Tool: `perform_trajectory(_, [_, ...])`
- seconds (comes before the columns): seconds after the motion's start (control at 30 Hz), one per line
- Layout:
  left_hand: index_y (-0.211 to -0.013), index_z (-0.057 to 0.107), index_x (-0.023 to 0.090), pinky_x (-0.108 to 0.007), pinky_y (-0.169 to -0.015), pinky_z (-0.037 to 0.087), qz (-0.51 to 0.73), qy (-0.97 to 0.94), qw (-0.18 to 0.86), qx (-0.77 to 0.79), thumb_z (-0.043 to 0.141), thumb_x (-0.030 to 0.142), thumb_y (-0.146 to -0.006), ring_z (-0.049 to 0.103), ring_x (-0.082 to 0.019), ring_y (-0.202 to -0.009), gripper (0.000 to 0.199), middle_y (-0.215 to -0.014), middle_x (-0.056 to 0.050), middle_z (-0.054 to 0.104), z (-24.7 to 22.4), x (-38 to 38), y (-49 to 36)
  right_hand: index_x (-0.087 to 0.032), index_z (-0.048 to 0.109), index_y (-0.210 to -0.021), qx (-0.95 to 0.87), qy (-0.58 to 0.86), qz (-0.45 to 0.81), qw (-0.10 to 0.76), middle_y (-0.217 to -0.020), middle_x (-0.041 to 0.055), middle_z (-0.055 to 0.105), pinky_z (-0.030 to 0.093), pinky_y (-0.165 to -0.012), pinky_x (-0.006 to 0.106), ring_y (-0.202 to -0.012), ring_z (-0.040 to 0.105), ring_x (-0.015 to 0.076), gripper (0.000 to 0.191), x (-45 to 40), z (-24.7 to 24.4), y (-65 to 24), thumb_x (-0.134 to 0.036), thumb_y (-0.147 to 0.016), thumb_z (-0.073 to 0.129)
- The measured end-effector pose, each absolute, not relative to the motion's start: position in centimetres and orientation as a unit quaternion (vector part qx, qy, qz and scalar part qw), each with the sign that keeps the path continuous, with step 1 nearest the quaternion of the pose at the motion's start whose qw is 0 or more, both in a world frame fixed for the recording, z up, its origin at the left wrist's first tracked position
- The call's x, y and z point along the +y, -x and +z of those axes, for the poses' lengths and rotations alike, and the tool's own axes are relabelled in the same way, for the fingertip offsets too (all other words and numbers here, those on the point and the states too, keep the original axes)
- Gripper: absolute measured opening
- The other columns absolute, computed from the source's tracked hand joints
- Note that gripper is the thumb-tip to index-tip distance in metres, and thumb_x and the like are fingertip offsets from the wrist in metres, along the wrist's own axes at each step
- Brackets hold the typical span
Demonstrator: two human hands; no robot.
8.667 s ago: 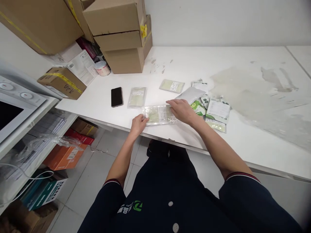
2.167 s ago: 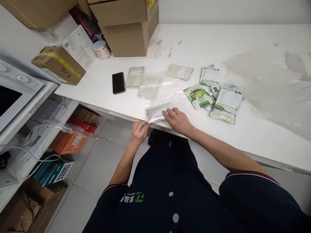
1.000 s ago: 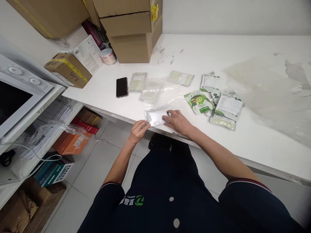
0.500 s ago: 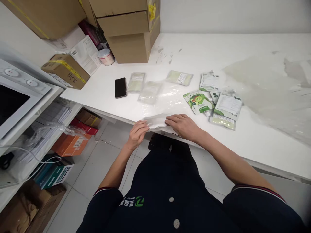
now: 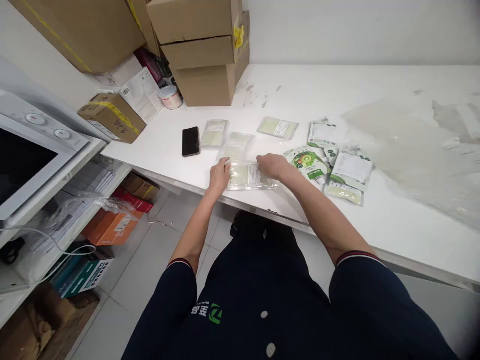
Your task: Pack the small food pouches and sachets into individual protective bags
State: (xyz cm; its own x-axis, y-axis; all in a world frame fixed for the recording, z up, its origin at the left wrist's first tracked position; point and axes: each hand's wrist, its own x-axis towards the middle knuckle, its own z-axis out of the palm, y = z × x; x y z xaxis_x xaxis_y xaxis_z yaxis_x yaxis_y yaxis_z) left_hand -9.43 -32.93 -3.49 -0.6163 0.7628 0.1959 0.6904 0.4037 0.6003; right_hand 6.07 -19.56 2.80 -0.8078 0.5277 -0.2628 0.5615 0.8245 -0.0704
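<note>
Near the table's front edge lies a pale green flat packet [image 5: 243, 176] with a white label, under shiny clear plastic film. My left hand [image 5: 219, 176] has its fingers closed on the packet's left end. With bent fingers pressed together, my right hand [image 5: 273, 166] grips the wrapped packet at its upper right edge and covers that corner. Just beyond my hands lies another wrapped green packet [image 5: 236, 145]. A similar packet [image 5: 214, 134] is to its left, and a labelled packet [image 5: 278, 128] lies farther back.
Green and white pouches [image 5: 310, 162] lie in a loose pile right of my right hand. A black phone [image 5: 191, 141] rests at left. Cardboard boxes [image 5: 204, 82] and a small can [image 5: 170, 97] stand behind. Clear plastic sheeting [image 5: 408, 145] spreads over the table's right side.
Both hands have moved away from the table edge, farther onto the tabletop. The film that was folded over the edge now lies flat around the packet, whose green face and label show.
</note>
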Motion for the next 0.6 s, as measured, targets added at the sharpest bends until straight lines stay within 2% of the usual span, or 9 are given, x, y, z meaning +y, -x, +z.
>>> perform_trajectory(0.07, [-0.131,0.054,0.021,-0.037,-0.085,0.048,0.249,-0.448,0.061,0.856,0.043,0.025,-0.095,0.067,-0.027,-0.092,0.038,-0.087,-0.008,0.071,-3.1,-32.4,9.4,-0.009,0.062,-0.118,0.958,-0.284,-0.007,0.023,-0.118,0.0249,0.062,0.042,-0.088,0.048,-0.116,0.053,0.0371,0.032,-20.5,1.6,-6.8,-0.013,-0.092,0.043])
perform_trajectory(0.13, [-0.134,0.049,0.022,-0.038,-0.084,0.047,0.207,-0.457,0.063,0.863,0.042,0.025,-0.094,0.066,-0.028,-0.092,0.040,-0.088,-0.008,0.070,-2.7,-32.2,9.4,-0.011,0.062,-0.119,0.973,-0.222,0.026,-0.053,-0.133,0.0243,0.054,0.035,-0.099,0.054,-0.130,0.040,0.0403,0.032,-21.7,0.9,-8.1,-0.023,-0.092,0.051])
perform_trajectory(0.2, [-0.133,0.047,0.022,-0.038,-0.083,0.047,0.196,-0.470,0.076,0.857,0.042,0.025,-0.093,0.065,-0.028,-0.090,0.040,-0.089,-0.009,0.069,-2.3,-32.1,9.5,-0.014,0.059,-0.125,0.988,-0.147,0.005,-0.047,-0.144,0.0208,0.047,0.033,-0.104,0.055,-0.137,0.033,0.0402,0.043,-22.8,0.2,-9.5,-0.035,-0.088,0.061])
perform_trajectory(0.27, [-0.129,0.048,0.022,-0.037,-0.084,0.046,0.195,-0.479,0.094,0.850,0.044,0.024,-0.091,0.064,-0.026,-0.088,0.038,-0.087,-0.008,0.068,-1.9,-31.9,9.8,-0.017,0.053,-0.133,0.992,-0.122,-0.019,-0.006,-0.149,0.0180,0.043,0.035,-0.105,0.053,-0.137,0.035,0.0381,0.052,-23.4,-0.4,-10.6,-0.035,-0.086,0.063])
perform_trajectory(0.37, [-0.121,0.054,0.023,-0.034,-0.079,0.047,0.203,-0.478,0.133,0.844,0.048,0.023,-0.088,0.062,-0.024,-0.082,0.033,-0.081,-0.005,0.066,-1.3,-31.7,10.3,-0.018,0.045,-0.141,0.989,-0.148,-0.003,-0.003,-0.151,0.0164,0.041,0.037,-0.105,0.049,-0.135,0.041,0.0325,0.048,-23.8,-1.5,-11.2,-0.018,-0.093,0.045])
perform_trajectory(0.47, [-0.113,0.061,0.023,-0.033,-0.078,0.048,0.212,-0.487,0.181,0.827,0.048,0.025,-0.088,0.061,-0.021,-0.078,0.028,-0.078,-0.003,0.065,-0.8,-32.7,10.6,-0.019,0.045,-0.140,0.988,-0.155,-0.002,-0.009,-0.145,0.0149,0.049,0.040,-0.101,0.046,-0.130,0.047,0.0300,0.051,-24.0,-1.7,-11.6,-0.007,-0.093,0.032])
perform_trajectory(0.53, [-0.112,0.065,0.022,-0.034,-0.086,0.049,0.231,-0.511,0.183,0.807,0.044,0.022,-0.088,0.063,-0.020,-0.088,0.031,-0.087,-0.005,0.067,-0.6,-34.3,10.7,-0.019,0.046,-0.139,0.989,-0.149,-0.023,0.008,-0.138,0.0144,0.055,0.044,-0.094,0.045,-0.122,0.054,0.0303,0.053,-24.3,-1.1,-12.2,-0.005,-0.090,0.034])
perform_trajectory(0.6, [-0.117,0.066,0.022,-0.034,-0.094,0.048,0.267,-0.554,0.176,0.769,0.042,0.017,-0.086,0.059,-0.021,-0.109,0.040,-0.112,-0.008,0.066,-0.5,-36.7,10.4,-0.019,0.050,-0.135,0.988,-0.143,-0.056,0.005,-0.129,0.0137,0.062,0.047,-0.086,0.043,-0.108,0.062,0.0291,0.053,-24.6,0.2,-13.3,-0.005,-0.086,0.039])
